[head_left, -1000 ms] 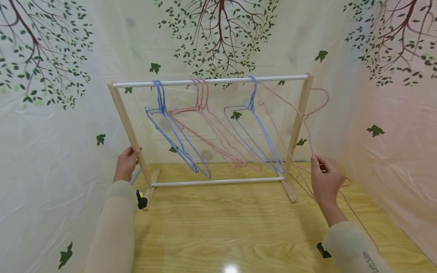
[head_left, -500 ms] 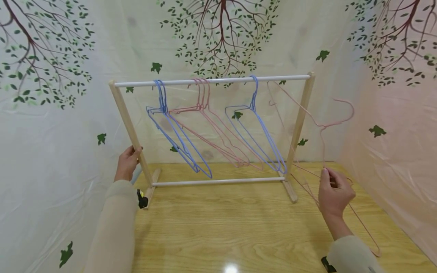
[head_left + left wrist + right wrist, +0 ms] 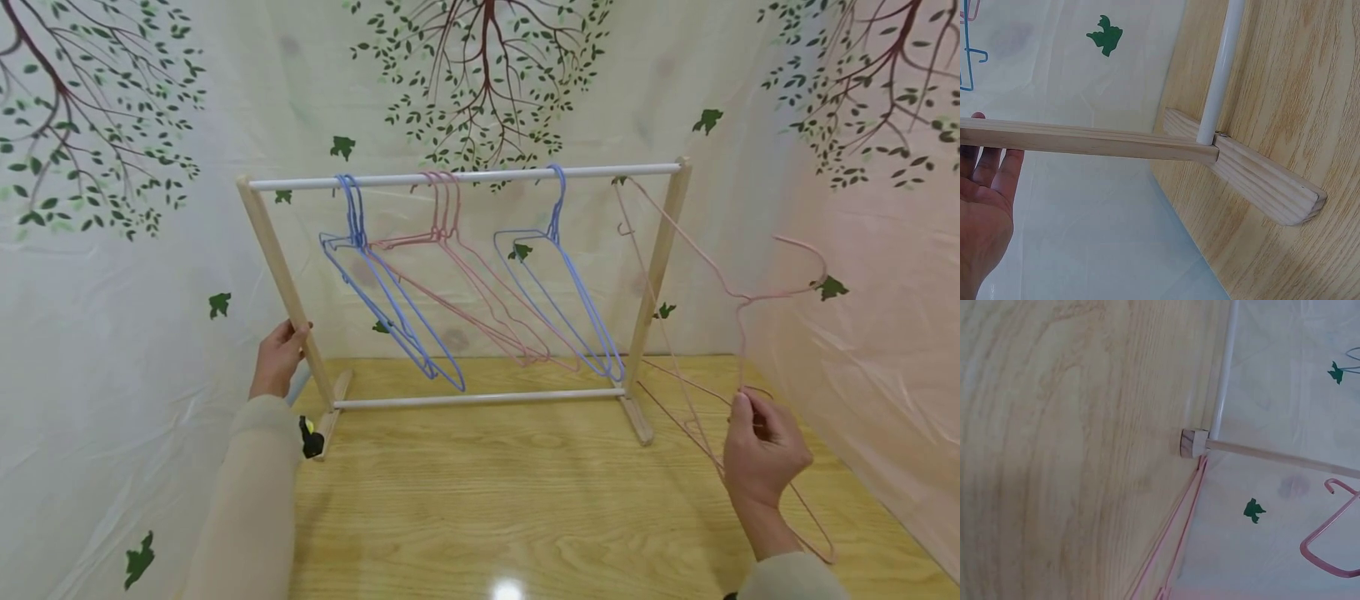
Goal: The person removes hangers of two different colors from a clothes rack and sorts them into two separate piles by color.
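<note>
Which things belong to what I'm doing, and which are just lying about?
Likely in the job:
thin pink hanger in your right hand
wooden rack with white rods, gripped by your left hand
thin blue hangers, thin pink hangers on it

Just about:
pink hanger wire on woodgrain tabletop, maybe spare
pale leaf-printed sheet

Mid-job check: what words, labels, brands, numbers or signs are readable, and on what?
None readable in any view: no lettering shows on the rack, the held pink hanger or the backdrop. The black item below the left hand is too small to check.
</note>
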{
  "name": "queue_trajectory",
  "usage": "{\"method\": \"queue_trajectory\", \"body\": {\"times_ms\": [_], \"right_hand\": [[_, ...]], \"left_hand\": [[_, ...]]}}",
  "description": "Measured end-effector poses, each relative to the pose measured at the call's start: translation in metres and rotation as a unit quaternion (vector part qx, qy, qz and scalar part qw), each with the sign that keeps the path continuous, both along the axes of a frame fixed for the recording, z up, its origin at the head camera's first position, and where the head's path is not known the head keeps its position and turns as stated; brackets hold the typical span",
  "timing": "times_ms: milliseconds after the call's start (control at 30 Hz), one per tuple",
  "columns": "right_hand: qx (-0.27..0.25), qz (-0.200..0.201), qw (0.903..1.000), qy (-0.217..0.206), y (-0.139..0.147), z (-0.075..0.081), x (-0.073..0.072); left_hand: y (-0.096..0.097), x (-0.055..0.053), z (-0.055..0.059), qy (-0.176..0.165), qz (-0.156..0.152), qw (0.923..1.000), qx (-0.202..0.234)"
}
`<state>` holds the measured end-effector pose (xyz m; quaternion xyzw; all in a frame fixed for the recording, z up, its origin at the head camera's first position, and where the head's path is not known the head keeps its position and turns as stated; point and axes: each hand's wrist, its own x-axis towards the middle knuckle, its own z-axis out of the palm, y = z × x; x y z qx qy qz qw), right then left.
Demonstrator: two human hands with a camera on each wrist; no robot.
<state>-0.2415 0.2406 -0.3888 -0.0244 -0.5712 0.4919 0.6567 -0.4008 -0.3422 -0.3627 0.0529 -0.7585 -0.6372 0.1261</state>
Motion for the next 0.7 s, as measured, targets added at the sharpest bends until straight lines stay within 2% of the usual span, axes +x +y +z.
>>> {"method": "queue_trajectory", "body": {"times_ms": [233, 500, 700], "right_hand": [[-0.025, 0.018, 0.9991, 0.031, 0.007, -0.010, 0.008], [-0.039, 0.019, 0.9976, 0.055, 0.026, -0.027, 0.012], [-0.052, 0.010, 0.9962, 0.068, 0.036, -0.025, 0.021]], "left_hand": [[-0.001, -0.002, -0.001, 0.000, -0.003, 1.0000, 0.004], [-0.002, -0.004, -0.002, -0.001, 0.001, 1.0000, 0.002], [-0.002, -0.001, 0.000, 0.006, -0.010, 0.9999, -0.001]]}}
